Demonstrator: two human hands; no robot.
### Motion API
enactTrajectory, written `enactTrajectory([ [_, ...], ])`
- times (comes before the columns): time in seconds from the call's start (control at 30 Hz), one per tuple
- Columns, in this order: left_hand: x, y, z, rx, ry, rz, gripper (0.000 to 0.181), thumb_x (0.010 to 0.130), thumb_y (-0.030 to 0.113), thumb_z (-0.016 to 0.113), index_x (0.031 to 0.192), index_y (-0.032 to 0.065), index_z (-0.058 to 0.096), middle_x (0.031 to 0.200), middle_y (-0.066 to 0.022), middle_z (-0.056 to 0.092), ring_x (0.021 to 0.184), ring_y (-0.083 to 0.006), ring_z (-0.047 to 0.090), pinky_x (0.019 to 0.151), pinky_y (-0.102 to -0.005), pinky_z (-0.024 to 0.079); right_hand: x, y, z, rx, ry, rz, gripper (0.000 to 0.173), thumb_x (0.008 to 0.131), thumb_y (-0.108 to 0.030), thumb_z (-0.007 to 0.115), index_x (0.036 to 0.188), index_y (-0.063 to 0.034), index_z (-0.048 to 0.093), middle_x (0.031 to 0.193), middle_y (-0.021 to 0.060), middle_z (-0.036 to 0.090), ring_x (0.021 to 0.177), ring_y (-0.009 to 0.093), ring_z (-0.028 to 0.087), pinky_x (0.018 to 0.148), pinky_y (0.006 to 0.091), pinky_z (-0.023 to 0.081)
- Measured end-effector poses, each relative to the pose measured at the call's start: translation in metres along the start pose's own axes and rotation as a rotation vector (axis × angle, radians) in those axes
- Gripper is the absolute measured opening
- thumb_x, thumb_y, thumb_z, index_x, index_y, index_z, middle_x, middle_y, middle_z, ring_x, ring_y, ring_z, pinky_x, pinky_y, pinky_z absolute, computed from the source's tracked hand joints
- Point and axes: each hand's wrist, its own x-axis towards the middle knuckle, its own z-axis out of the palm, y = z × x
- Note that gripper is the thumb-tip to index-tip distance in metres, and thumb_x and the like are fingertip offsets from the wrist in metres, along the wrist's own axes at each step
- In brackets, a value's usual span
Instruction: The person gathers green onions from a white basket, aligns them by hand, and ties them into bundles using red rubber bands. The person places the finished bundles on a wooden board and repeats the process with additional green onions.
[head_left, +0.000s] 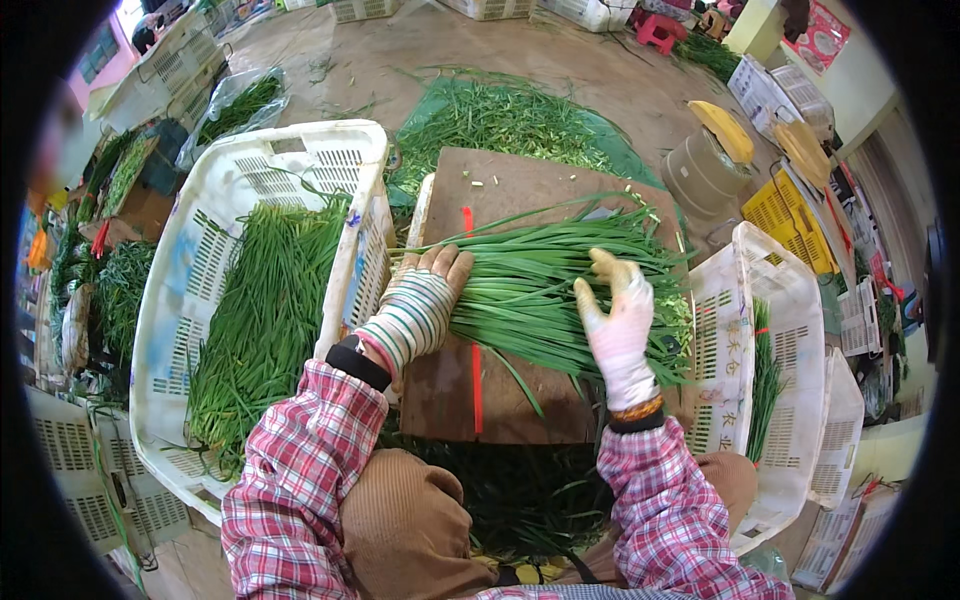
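A loose bunch of long green garlic chives lies crosswise on a brown board in front of me. My left hand, in a striped fingerless glove, grips the bunch near its left end, with the fingers over the top. Above the right part of the leaves is my right hand, in a pale glove, its thumb and fingers spread; whether it touches them I cannot tell. A red tie runs across the board under the bunch, and its middle is hidden.
At left, a white plastic crate holds many chives. Another white crate at right contains a tied bundle. Chive trimmings cover a green sheet beyond the board. A beige bucket stands at far right.
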Motion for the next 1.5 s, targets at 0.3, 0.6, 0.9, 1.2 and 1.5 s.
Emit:
enactTrajectory([
  [0.3, 0.000, -0.006, 0.017, 0.058, 0.013, -0.003, 0.095, 0.058, 0.014, 0.083, 0.140, 0.0009, 0.038, 0.141, -0.0231, 0.044, 0.132, -0.0404, 0.043, 0.110, -0.0497, 0.033, 0.019, 0.032, 0.026, -0.042, -0.267, 0.056, 0.045, 0.077, -0.030, 0.076, 0.117, -0.0125, 0.063, 0.087, 0.0046, 0.063, 0.078, 0.025, 0.062, 0.073, 0.0375, 0.047],
  [0.6, 0.001, -0.005, 0.017, 0.015, 0.036, -0.003, 0.092, 0.056, 0.009, 0.081, 0.138, 0.0037, 0.041, 0.138, -0.0225, 0.046, 0.130, -0.0403, 0.045, 0.109, -0.0500, 0.035, 0.022, 0.041, 0.043, -0.075, -0.132, -0.223, 0.012, 0.087, -0.023, 0.067, 0.087, -0.0110, 0.065, 0.073, 0.0068, 0.062, 0.064, 0.025, 0.060, 0.061, 0.0372, 0.045],
  [0.9, 0.002, -0.004, 0.019, 0.037, -0.005, -0.055, 0.087, 0.058, 0.008, 0.080, 0.136, 0.0036, 0.042, 0.139, -0.0212, 0.046, 0.131, -0.0386, 0.044, 0.110, -0.0490, 0.034, 0.017, 0.040, -0.004, 0.709, 0.072, 0.488, 0.017, 0.096, -0.018, 0.060, 0.105, -0.0037, 0.064, 0.084, 0.0010, 0.062, 0.076, 0.009, 0.057, 0.070, 0.0242, 0.046],
  [1.2, -0.010, 0.003, 0.019, 0.077, 0.038, -0.171, 0.089, 0.062, 0.019, 0.083, 0.138, 0.0008, 0.042, 0.138, -0.0226, 0.048, 0.131, -0.0375, 0.045, 0.111, -0.0469, 0.034, -0.001, -0.074, 0.039, -0.240, -0.601, -0.332, 0.101, 0.059, -0.036, 0.085, 0.144, -0.0086, 0.038, 0.143, 0.0160, 0.043, 0.134, 0.033, 0.038, 0.115, 0.0495, 0.023],
  [1.5, -0.037, -0.018, -0.015, -1.018, 0.593, -0.604, 0.058, 0.092, 0.027, 0.064, 0.137, -0.0051, 0.046, 0.134, -0.0195, 0.054, 0.122, -0.0252, 0.051, 0.102, -0.0327, 0.041, -0.020, -0.062, 0.060, -0.215, -0.454, -0.473, 0.085, 0.056, -0.026, 0.084, 0.131, -0.0049, 0.049, 0.133, 0.0114, 0.051, 0.127, 0.028, 0.045, 0.115, 0.0481, 0.024],
])
